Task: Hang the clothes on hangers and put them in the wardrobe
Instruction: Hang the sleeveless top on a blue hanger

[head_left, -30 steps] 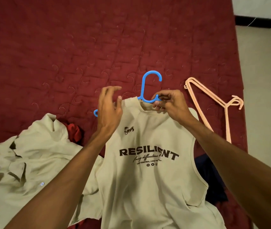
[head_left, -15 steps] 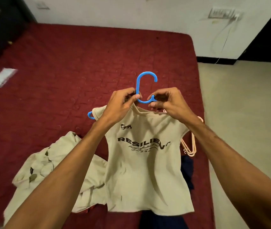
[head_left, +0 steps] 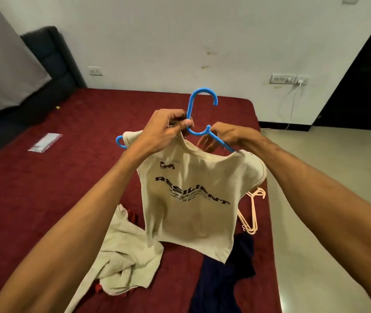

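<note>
Holding the blue hanger (head_left: 199,114) up over the bed (head_left: 71,177), we keep the beige sleeveless shirt (head_left: 191,199) hanging free from it, above the near right part of the red cover. Our left hand (head_left: 164,132) is closed around the neck of the hanger, just under the hook, and pinches the shirt collar together with it. Our right hand (head_left: 223,136) rests on the right arm of the hanger; its fingers (head_left: 205,143) are half open and reach down to the neckline, so we judge they are arranging the cloth and not gripping hard.

The long axis of the hanger runs from left to right and slopes down to the right. Its left tip shows outside the left shoulder of the shirt, while the right arm goes under the right shoulder. The hook points up and opens to the right. The left hand is the nearer one to the hook, so it can carry the piece alone.

On the bed lie another beige garment (head_left: 125,256), a dark blue garment (head_left: 223,274) at the near edge, and peach hangers (head_left: 251,213) close to the right edge. The wardrobe is not in view.
</note>
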